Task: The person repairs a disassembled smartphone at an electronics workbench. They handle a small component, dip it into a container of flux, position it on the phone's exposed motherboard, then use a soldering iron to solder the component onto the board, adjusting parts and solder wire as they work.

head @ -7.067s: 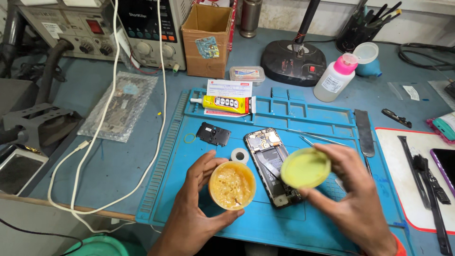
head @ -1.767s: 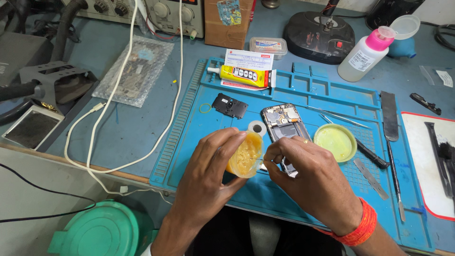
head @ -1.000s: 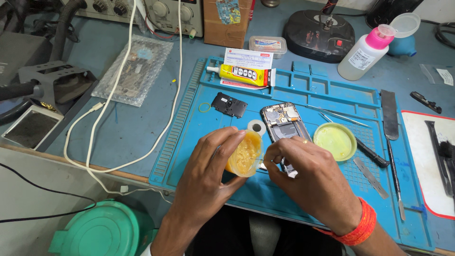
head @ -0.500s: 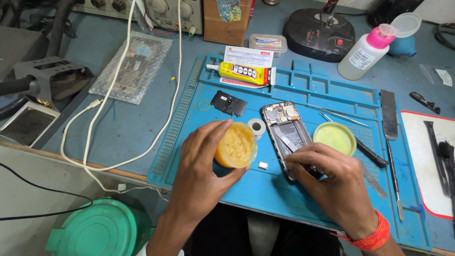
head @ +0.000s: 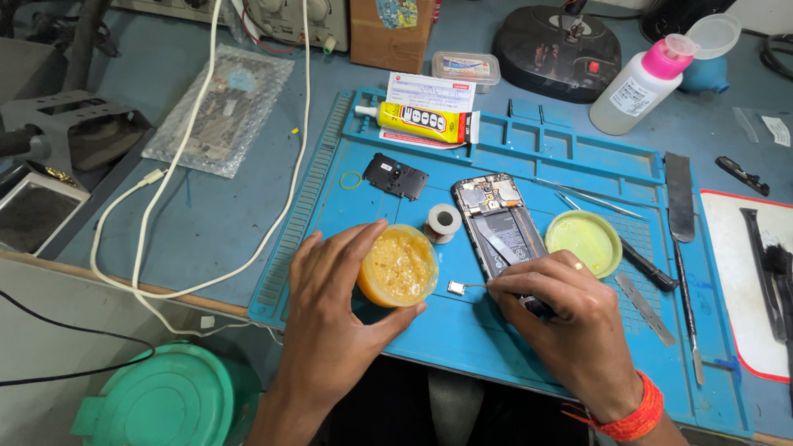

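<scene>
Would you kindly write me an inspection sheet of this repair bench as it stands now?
Surface: blue work mat on a grey-blue bench.
Job's things: yellow paste jar; tweezers gripping a small metal part; opened phone; green lid.
Clutter: glue tube, tape roll, white bottle, black cover piece.
Grippers: left hand holds the jar; right hand holds the tweezers.
Cables: white cable looping across the bench.
Surroundings: green bin lid below the bench edge.
</scene>
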The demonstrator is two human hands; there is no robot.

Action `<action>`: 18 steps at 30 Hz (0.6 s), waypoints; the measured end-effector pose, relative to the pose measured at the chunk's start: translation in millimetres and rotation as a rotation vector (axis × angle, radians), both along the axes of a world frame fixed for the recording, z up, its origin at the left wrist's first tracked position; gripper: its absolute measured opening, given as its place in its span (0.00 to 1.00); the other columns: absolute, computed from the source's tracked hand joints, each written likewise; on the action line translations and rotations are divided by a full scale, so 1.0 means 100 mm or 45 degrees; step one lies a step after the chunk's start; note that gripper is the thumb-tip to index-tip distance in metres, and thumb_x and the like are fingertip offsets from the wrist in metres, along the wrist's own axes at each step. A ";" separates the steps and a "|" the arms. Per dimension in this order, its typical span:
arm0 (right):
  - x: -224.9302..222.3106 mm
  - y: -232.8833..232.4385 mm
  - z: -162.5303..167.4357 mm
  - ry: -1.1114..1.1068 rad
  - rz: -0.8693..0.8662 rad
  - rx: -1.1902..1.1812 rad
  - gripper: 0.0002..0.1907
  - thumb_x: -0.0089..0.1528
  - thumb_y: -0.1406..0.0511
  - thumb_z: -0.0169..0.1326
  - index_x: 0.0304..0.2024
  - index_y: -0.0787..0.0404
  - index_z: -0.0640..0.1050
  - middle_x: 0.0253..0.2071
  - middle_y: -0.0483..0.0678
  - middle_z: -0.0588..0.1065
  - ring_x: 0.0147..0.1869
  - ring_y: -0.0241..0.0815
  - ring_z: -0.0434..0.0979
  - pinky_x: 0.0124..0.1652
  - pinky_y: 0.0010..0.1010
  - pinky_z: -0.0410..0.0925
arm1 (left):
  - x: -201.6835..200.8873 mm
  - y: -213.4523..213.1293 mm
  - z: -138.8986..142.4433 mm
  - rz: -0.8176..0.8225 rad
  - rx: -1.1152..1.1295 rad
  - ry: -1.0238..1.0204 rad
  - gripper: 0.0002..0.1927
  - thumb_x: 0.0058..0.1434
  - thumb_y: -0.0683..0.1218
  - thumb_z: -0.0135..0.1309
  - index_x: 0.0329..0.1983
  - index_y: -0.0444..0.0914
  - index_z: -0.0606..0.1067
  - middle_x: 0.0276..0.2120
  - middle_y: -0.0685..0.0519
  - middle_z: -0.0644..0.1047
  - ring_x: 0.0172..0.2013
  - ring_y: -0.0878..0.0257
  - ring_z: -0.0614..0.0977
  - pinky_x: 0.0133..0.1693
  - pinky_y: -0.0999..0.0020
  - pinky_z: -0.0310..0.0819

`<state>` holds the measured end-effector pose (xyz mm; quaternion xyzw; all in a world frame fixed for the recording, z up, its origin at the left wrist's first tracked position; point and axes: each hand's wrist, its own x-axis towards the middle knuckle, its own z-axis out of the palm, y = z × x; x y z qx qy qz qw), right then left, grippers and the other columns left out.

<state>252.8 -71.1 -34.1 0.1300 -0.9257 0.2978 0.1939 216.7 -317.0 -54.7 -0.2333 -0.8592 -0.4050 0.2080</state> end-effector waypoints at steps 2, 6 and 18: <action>-0.01 0.00 0.00 -0.004 0.001 0.019 0.11 0.50 0.71 0.66 0.36 0.58 0.84 0.38 0.44 0.82 0.42 0.42 0.81 0.43 0.32 0.73 | 0.00 0.00 0.00 0.001 0.000 -0.005 0.44 0.46 0.52 0.73 0.66 0.38 0.68 0.56 0.48 0.75 0.60 0.51 0.74 0.68 0.46 0.54; -0.01 0.00 0.00 -0.009 0.001 0.016 0.11 0.50 0.72 0.66 0.36 0.58 0.84 0.38 0.44 0.82 0.42 0.42 0.81 0.43 0.32 0.73 | 0.00 0.00 -0.01 0.001 -0.003 -0.011 0.44 0.47 0.52 0.73 0.66 0.38 0.67 0.56 0.48 0.75 0.60 0.52 0.74 0.68 0.46 0.53; -0.01 0.00 0.00 -0.010 0.009 0.014 0.11 0.50 0.72 0.65 0.35 0.58 0.84 0.38 0.43 0.82 0.42 0.42 0.81 0.43 0.32 0.73 | 0.00 0.00 -0.03 0.007 -0.015 -0.021 0.44 0.47 0.52 0.73 0.66 0.39 0.67 0.56 0.48 0.75 0.60 0.52 0.74 0.69 0.45 0.52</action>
